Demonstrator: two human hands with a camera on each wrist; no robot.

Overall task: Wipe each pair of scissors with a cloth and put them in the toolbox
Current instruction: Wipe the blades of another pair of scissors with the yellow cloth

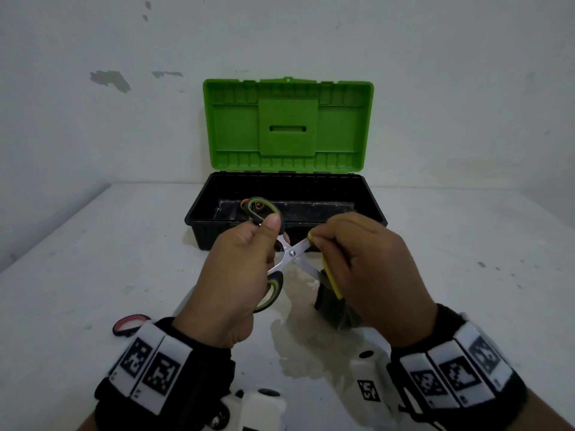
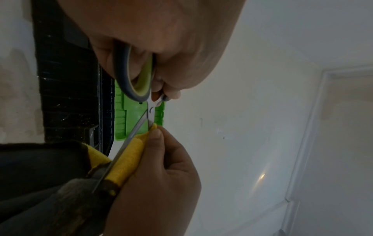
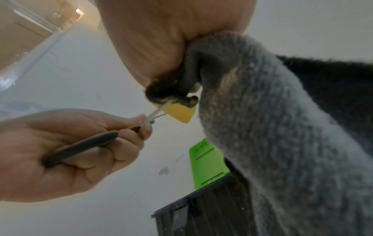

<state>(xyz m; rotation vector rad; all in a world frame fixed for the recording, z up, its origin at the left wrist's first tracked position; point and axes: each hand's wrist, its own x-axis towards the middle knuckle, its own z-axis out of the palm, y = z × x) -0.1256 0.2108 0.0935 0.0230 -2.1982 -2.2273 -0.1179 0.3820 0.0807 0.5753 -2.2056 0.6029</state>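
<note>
My left hand (image 1: 239, 265) grips the grey-and-green handles of a pair of scissors (image 1: 292, 253), whose blades stand spread apart in front of the toolbox. My right hand (image 1: 357, 262) pinches a yellow-and-grey cloth (image 1: 331, 281) round the blades. In the left wrist view the cloth (image 2: 129, 158) wraps the scissors (image 2: 141, 121) from the tips inward. In the right wrist view the grey cloth (image 3: 272, 127) hangs down from my fist. The toolbox (image 1: 370, 213), black with an upright green lid (image 1: 287, 126), stands open behind; an orange-handled pair (image 1: 256, 206) lies inside at the left.
A red-handled pair of scissors (image 1: 129, 323) lies on the white table (image 1: 93, 259) by my left wrist. A damp patch (image 1: 308, 346) darkens the table under my hands. A white wall stands close behind the toolbox.
</note>
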